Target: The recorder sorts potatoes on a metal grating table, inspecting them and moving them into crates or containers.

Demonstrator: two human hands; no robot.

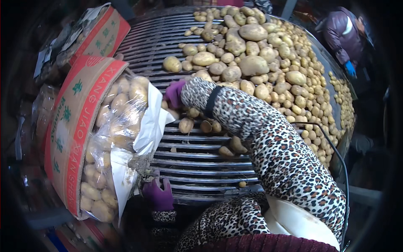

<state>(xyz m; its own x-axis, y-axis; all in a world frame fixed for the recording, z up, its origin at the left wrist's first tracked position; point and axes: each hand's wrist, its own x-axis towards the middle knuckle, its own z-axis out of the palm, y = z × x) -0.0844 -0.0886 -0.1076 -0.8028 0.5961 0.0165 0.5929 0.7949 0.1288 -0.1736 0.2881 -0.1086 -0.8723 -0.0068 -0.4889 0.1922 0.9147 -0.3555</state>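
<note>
My right hand (pixel 174 93), in a purple glove and leopard-print sleeve, reaches over a slatted metal rack beside the open side of a potato carton; its fingers are blurred and partly hidden. Potatoes (pixel 186 125) lie just below it. Near the rack's lower left edge is my left hand (pixel 159 193), also purple-gloved, at the lower corner of the clear plastic bag (pixel 126 116) lining the carton; whether it grips the bag is unclear. The tilted cardboard carton (pixel 67 126) is full of potatoes. White paper sheets (pixel 154 121) hang at its opening.
A large heap of potatoes (pixel 255 64) of mixed sizes covers the upper right of the metal rack (pixel 201 163). Another carton (pixel 100 39) stands at the upper left. A co-worker (pixel 344 34) with a blue glove is beyond the far right edge. A dark curved rod (pixel 341 160) runs beside my right arm.
</note>
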